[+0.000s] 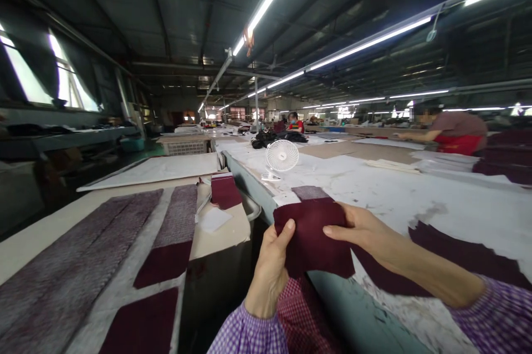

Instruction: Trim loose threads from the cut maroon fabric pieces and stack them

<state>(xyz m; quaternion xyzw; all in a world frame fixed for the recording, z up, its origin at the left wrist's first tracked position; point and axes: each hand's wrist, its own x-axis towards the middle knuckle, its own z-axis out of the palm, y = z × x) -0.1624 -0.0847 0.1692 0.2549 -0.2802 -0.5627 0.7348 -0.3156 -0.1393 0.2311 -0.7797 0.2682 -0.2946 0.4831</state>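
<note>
At the upper left of the frame, bright windows (31, 74) stand above a dark side bench (83, 140). At the lower left, a wide strip of mottled fabric (83, 254) lies slantwise on the beige tabletop (224, 235). Just beside it, left of centre, lies a narrower mottled strip (177, 215), with a maroon panel (164, 265) at its near end and another maroon piece (141, 323) lower, at the bottom edge. To the right of these come a white slip (214, 219) and a small maroon stack (225, 191) with pale edges at its top.

At the lower centre, the left hand (269, 262), in a purple checked sleeve, has its grip clamped on the left side of a maroon cloth (318, 243), thumb in front. The cloth is held up just right of centre, over the near edge of the white tabletop (366, 193). A white fan (282, 155) stands beyond it, and a greyish patch (310, 193) shows above its upper edge; whether the two join I cannot tell. The right hand (361, 226) is clamped on the cloth's upper right side, thumb in front, its other fingers mostly hidden.

At the lower right, dark maroon fabric (465, 254) lies beyond the right forearm. At the right, a blurred co-worker (457, 127) leans over the tabletop.
</note>
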